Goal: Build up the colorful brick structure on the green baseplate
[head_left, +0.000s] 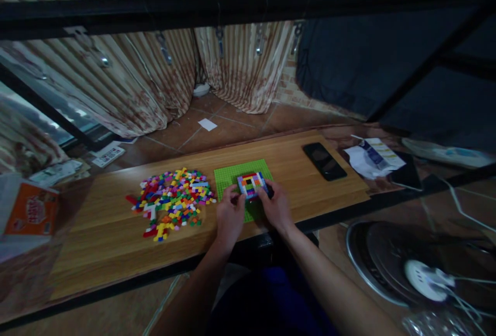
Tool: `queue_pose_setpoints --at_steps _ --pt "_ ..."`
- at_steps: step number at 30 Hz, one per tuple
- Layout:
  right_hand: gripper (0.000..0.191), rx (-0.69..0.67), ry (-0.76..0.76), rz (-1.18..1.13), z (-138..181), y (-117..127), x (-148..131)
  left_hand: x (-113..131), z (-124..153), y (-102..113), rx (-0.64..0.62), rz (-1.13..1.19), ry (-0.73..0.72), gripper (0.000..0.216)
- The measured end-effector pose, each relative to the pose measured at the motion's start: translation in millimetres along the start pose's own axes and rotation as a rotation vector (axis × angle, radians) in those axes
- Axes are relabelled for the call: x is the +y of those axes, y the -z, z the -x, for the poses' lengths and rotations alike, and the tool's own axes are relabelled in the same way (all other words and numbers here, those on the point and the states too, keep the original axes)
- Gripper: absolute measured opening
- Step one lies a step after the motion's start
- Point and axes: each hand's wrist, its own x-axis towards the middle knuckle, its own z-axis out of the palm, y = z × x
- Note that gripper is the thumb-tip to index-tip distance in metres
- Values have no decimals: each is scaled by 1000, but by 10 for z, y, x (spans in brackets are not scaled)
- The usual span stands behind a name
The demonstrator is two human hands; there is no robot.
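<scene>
A small block of colourful toy bricks is held between my two hands, over a green studded baseplate. My left hand grips its left side, thumb at the near edge. My right hand grips the right side, with the thumb on the near right corner. White, orange, red, blue and green bricks show on its top face. Whether the block rests on the baseplate or is lifted off it, I cannot tell. Left of the baseplate lies a spread-out pile of loose toy bricks in many colours.
The wooden board carries a black phone at the right. Beyond it lie a crumpled white packet and a dark flat object. An orange box stands far left. A power strip sits at lower right. A black bar crosses above.
</scene>
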Motion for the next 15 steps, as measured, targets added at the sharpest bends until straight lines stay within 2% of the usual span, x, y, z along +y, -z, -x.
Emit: queue_pose_setpoints --at_steps 4,9,11,15 --pt "49 18 -137 -279 -93 129 73 -17 85 124 32 73 -27 23" --pt "47 64 -266 -445 -134 278 110 -79 361 438 46 11 -90 23" --pt "46 85 -235 -455 -112 305 98 -137 469 570 45 -18 -87 22" --pt "41 162 -65 -353 -7 321 -6 -318 617 779 70 -70 -86 23"
